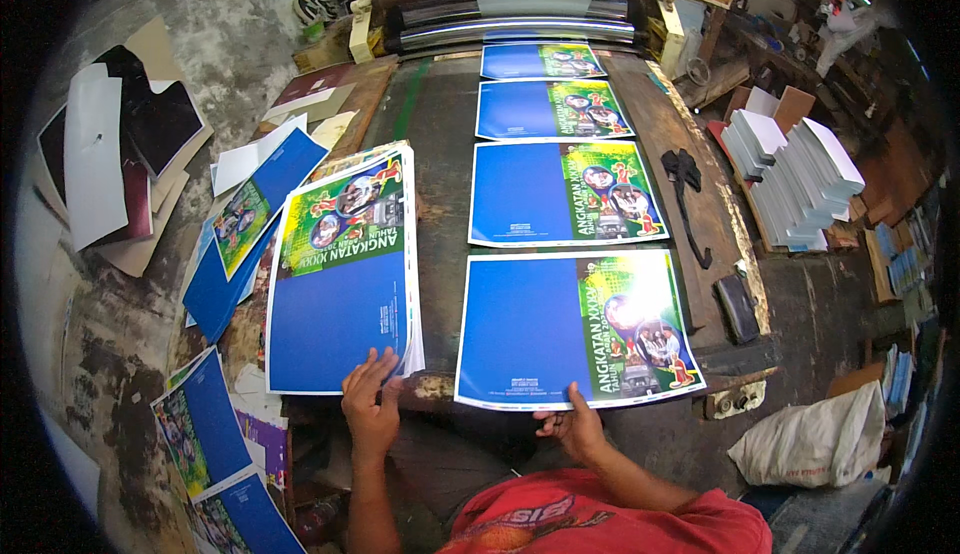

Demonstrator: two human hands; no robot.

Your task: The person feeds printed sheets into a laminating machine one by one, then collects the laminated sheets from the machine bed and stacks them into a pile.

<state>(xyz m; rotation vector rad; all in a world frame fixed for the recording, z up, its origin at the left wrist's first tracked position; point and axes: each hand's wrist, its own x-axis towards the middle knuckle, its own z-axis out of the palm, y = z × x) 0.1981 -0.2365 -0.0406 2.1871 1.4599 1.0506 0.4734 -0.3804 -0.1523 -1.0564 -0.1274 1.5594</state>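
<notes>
Glossy blue-and-green printed sheets lie in a row on the dark belt of a roller machine. The nearest printed sheet [515, 329] reaches over the belt's front edge, and my right hand [576, 428] pinches that edge, thumb on top and fingers beneath. To the left stands a stack of the same printed sheets [325, 319]. My left hand [371, 404] rests at the stack's front right corner, its fingers stretched out over the top sheet. Farther up the belt are a second sheet [520, 194], a third sheet [520, 112] and one near the rollers.
Steel rollers [510, 34] cross the belt's far end. A black strap [682, 184] and a dark pouch [737, 306] lie along its right side. Loose printed sheets [215, 424] hang at left. Stacked white paper [800, 179] and a white sack [815, 439] are at right.
</notes>
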